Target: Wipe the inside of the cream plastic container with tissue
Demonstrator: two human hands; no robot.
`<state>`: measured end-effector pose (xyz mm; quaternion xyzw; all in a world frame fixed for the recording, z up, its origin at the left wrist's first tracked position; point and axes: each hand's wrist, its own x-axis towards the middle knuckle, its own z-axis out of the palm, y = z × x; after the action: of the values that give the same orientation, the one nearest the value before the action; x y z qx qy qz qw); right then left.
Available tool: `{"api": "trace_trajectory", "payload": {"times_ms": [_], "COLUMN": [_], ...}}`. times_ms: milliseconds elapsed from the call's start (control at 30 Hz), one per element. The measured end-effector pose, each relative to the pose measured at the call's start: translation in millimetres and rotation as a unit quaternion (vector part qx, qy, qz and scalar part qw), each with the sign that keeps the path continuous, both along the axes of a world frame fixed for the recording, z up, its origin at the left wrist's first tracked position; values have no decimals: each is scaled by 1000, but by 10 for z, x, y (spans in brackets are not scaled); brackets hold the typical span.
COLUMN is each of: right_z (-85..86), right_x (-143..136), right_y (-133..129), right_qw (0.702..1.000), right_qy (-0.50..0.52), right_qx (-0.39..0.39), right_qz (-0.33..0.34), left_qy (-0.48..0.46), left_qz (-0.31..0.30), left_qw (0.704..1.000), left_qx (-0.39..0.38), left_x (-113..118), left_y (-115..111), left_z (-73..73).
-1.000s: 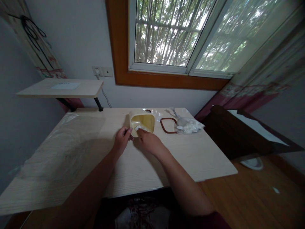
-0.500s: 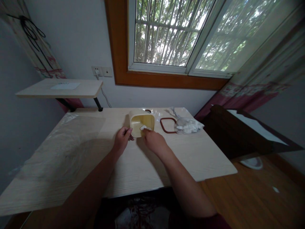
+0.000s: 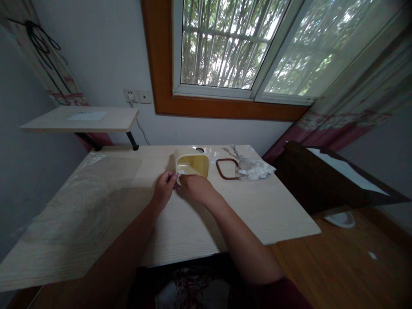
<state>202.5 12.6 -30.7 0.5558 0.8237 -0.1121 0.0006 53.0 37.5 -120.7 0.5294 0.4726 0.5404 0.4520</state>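
A cream plastic container (image 3: pixel 194 165) with a yellowish inside lies tipped on the table, its opening toward me. My left hand (image 3: pixel 165 185) is closed on its lower left edge, thumb at the rim. At the opening's lower left corner, my right hand (image 3: pixel 193 186) pinches a small white wipe (image 3: pixel 181 172), tissue or cloth, against the container; most of the wipe is hidden by the fingers. To the right lies a reddish-brown, rounded square ring (image 3: pixel 227 169), apart from both hands.
A clear plastic bag with white contents (image 3: pixel 255 168) touches the ring at the right. Thin clear plastic sheeting (image 3: pixel 106 189) covers the table's left part. A small raised shelf (image 3: pixel 106 122) stands at the back left. Beyond the table's right edge is a dark brown piece of furniture (image 3: pixel 305 184).
My right hand has moved left with the white wipe, from the middle of the container's opening to its lower left corner. My left hand and the container have stayed in place.
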Motion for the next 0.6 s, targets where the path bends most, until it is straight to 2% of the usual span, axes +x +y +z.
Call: {"api": "trace_trajectory", "payload": {"times_ms": [267,467,600], "right_z": [-5,-30,-57], "right_x": [-67,-36,-31], "right_y": [70,136,184], "right_qw": [998,992,993], "right_qy": [-57,-95,-98], "right_qx": [31,28,22], "right_qz": [-11,-75,-63], "left_qy": [-5,2,9], "left_qz": [-3,-12,-11], "left_qw": [1000,1000,1000], "left_qx": [2,6,8], "left_x": [-2,-6,-2], "left_y": [18,25,20], "left_z": [-23,-65,-49]}}
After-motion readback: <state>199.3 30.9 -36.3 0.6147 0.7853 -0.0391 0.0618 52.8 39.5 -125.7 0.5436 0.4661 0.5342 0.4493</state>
